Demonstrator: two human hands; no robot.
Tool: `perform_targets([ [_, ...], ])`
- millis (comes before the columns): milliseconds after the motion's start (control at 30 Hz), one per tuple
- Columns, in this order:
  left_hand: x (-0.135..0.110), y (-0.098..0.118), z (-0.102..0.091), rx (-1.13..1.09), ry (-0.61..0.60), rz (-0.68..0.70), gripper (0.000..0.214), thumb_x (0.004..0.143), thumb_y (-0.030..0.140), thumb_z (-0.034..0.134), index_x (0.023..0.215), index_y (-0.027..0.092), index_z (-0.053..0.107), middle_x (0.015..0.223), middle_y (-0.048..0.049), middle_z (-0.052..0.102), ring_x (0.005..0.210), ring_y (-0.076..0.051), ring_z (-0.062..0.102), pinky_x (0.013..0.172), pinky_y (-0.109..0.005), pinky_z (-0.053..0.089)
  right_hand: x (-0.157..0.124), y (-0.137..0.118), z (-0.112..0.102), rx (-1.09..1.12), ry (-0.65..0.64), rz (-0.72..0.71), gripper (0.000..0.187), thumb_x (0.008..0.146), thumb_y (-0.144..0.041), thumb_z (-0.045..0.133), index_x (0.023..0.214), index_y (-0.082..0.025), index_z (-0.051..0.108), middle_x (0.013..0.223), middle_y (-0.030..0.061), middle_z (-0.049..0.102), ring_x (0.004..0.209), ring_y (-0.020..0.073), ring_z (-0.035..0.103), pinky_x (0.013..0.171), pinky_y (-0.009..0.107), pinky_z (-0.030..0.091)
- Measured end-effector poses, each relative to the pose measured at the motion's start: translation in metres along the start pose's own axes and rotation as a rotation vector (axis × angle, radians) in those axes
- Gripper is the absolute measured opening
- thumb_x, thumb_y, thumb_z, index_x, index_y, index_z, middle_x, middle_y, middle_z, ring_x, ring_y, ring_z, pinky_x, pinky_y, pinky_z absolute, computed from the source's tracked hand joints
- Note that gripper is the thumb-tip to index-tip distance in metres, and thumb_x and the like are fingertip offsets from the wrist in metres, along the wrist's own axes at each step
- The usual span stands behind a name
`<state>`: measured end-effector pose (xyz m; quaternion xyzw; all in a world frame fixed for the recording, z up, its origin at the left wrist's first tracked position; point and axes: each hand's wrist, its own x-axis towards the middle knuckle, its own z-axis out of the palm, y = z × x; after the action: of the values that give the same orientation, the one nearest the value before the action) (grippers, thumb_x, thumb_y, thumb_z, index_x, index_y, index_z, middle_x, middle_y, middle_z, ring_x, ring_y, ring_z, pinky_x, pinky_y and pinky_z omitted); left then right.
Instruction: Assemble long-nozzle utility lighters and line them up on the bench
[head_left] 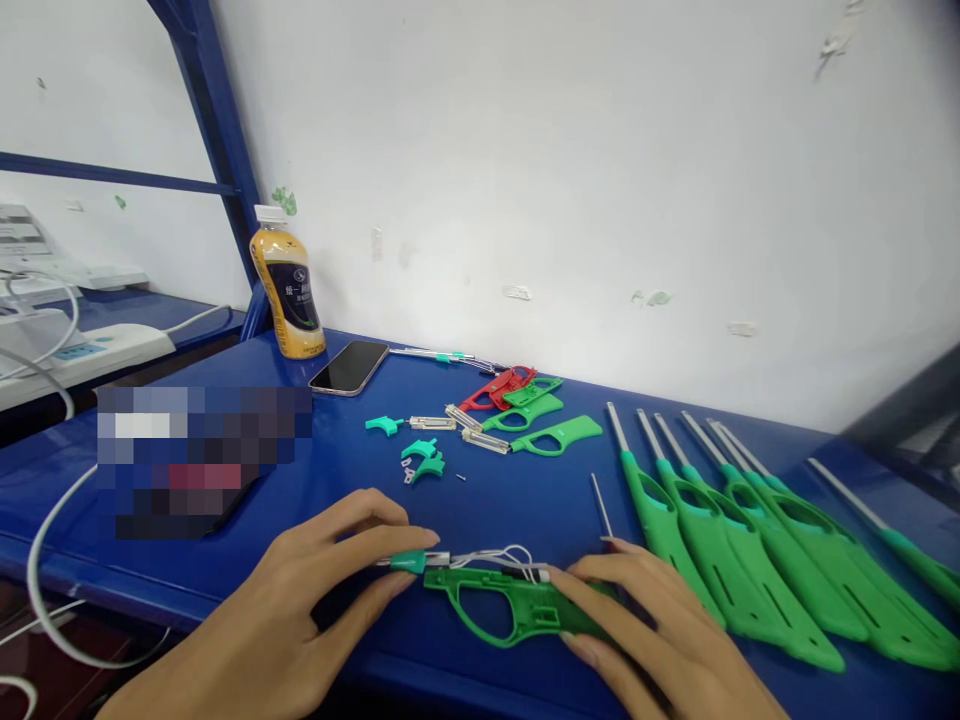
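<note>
Left hand (330, 570): finger and thumb pinching the teal collar (408, 562).
Right hand (645, 605): gripping the green shell (544, 612) by its handle.
Green shell: between the hands, near the table's (517, 500) front edge, perhaps resting there.
Lighters (814, 577): rightward, side by side.

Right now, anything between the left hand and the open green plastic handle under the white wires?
Only the teal plastic collar that the left hand pinches, beside the handle's nearest end; nothing else visible stands between.
</note>
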<state>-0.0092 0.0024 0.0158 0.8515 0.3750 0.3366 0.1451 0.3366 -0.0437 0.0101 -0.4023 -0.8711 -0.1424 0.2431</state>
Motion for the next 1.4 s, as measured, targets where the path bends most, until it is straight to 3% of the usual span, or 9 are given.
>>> perform_targets([
  [133, 0.0, 0.0, 0.0, 0.008, -0.046, -0.007, 0.03, 0.115, 0.026, 0.058, 0.136, 0.038, 0.075, 0.125, 0.002, 0.074, 0.111, -0.014, 0.075, 0.101, -0.017, 0.058, 0.0, -0.001, 0.0, 0.016, 0.039, 0.027, 0.033, 0.116, -0.035, 0.052, 0.138, -0.028, 0.075, 0.114, 0.0052, 0.083, 0.111, 0.0237, 0.084, 0.105, 0.035, 0.067],
  [267, 0.001, -0.003, 0.0, 0.018, -0.066, -0.013, 0.024, 0.116, 0.032, 0.058, 0.129, 0.037, 0.078, 0.124, 0.0019, 0.075, 0.11, -0.015, 0.077, 0.102, -0.018, 0.06, -0.006, -0.002, 0.001, 0.038, 0.028, 0.091, 0.043, 0.113, -0.038, 0.059, 0.154, -0.03, 0.067, 0.122, 0.0056, 0.083, 0.116, 0.0253, 0.082, 0.107, 0.035, 0.067],
  [400, 0.0, -0.003, 0.001, 0.029, -0.112, -0.04, 0.031, 0.117, 0.029, 0.053, 0.136, 0.037, 0.076, 0.126, -0.0008, 0.073, 0.114, -0.017, 0.074, 0.1, -0.022, 0.062, -0.009, -0.001, 0.001, 0.045, 0.011, 0.114, 0.047, 0.114, -0.041, 0.059, 0.159, -0.031, 0.063, 0.126, 0.0051, 0.082, 0.118, 0.0254, 0.081, 0.107, 0.034, 0.066],
  [633, -0.001, 0.0, -0.001, 0.02, -0.163, -0.036, 0.035, 0.115, 0.022, 0.05, 0.134, 0.036, 0.076, 0.123, -0.0032, 0.072, 0.112, -0.019, 0.072, 0.095, -0.025, 0.063, -0.006, -0.001, 0.001, 0.044, 0.005, 0.103, 0.043, 0.114, -0.04, 0.058, 0.155, -0.032, 0.067, 0.122, 0.0051, 0.083, 0.116, 0.0254, 0.082, 0.104, 0.034, 0.067],
  [833, 0.002, -0.002, 0.001, 0.012, -0.186, -0.03, 0.036, 0.116, 0.02, 0.049, 0.133, 0.036, 0.075, 0.128, -0.0031, 0.072, 0.114, -0.018, 0.072, 0.097, -0.024, 0.062, 0.006, -0.006, 0.0, 0.0, 0.076, 0.04, 0.036, 0.12, -0.04, 0.043, 0.136, -0.03, 0.073, 0.113, 0.0033, 0.084, 0.106, 0.0211, 0.085, 0.098, 0.032, 0.069],
  [1100, 0.002, -0.001, 0.0, 0.025, -0.167, 0.008, 0.041, 0.116, 0.019, 0.048, 0.143, 0.039, 0.072, 0.124, -0.0011, 0.074, 0.113, -0.018, 0.072, 0.098, -0.024, 0.062, -0.001, -0.005, -0.002, 0.017, 0.02, 0.092, 0.038, 0.117, -0.042, 0.051, 0.148, -0.03, 0.069, 0.12, 0.0049, 0.084, 0.113, 0.0238, 0.083, 0.102, 0.033, 0.068],
  [1233, 0.002, 0.001, -0.003, 0.059, -0.219, 0.011, 0.047, 0.116, 0.016, 0.042, 0.149, 0.041, 0.065, 0.134, -0.0009, 0.066, 0.117, -0.014, 0.07, 0.098, -0.019, 0.058, 0.004, -0.006, -0.005, -0.005, 0.052, 0.05, 0.037, 0.12, -0.041, 0.042, 0.14, -0.029, 0.071, 0.115, 0.0045, 0.084, 0.109, 0.0219, 0.084, 0.098, 0.033, 0.07],
  [1400, -0.001, -0.003, -0.002, 0.122, -0.21, 0.041, 0.05, 0.116, 0.016, 0.043, 0.155, 0.041, 0.061, 0.13, -0.0015, 0.065, 0.114, -0.014, 0.07, 0.096, -0.017, 0.057, 0.009, -0.007, -0.003, -0.032, 0.035, 0.031, 0.038, 0.12, -0.036, 0.04, 0.139, -0.029, 0.073, 0.113, 0.0049, 0.083, 0.109, 0.021, 0.084, 0.098, 0.032, 0.069],
])
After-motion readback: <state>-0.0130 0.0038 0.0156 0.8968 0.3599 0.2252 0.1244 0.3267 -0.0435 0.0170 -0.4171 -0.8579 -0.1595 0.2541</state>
